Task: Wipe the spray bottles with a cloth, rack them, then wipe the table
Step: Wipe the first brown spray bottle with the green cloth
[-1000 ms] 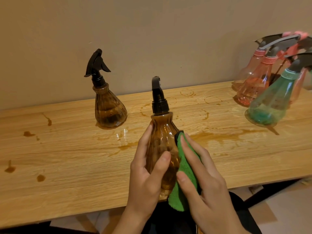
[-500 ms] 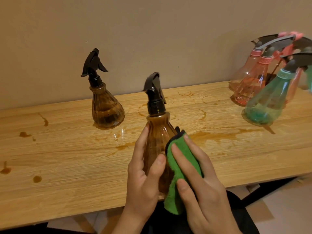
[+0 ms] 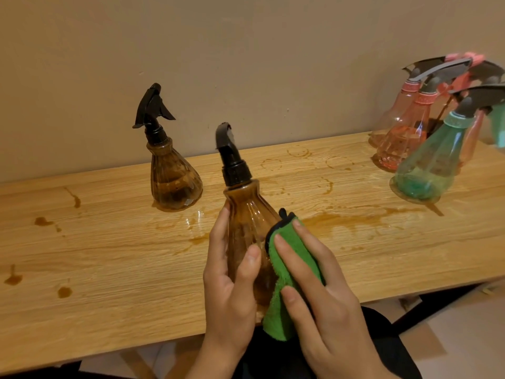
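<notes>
Head view: left hand [image 3: 232,291] grips bottle [image 3: 246,214] over near edge of table [image 3: 109,324]; right hand [image 3: 328,305], fingers flat, presses cloth [image 3: 289,258] against it.

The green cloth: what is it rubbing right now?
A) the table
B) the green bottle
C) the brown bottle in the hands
C: the right hand presses the green cloth against the brown bottle, which the left hand holds.
</notes>
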{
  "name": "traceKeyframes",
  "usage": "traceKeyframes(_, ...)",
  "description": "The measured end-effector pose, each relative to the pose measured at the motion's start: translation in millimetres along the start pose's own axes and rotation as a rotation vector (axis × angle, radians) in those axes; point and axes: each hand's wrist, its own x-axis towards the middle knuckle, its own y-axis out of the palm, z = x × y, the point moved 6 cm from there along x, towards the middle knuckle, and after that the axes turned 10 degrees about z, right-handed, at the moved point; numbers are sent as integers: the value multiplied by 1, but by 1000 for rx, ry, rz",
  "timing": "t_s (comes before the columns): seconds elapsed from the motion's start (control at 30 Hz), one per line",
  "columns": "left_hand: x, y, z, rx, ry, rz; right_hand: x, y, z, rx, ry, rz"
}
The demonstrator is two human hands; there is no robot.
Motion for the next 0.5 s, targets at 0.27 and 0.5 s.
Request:
traceKeyframes(0.27, 3, 6, 1, 28, -38, 124, 36, -14, -8, 343, 156, -16)
traceKeyframes(0.5, 4, -1, 5, -81, -87, 64, 12, -1, -4, 126, 65, 59)
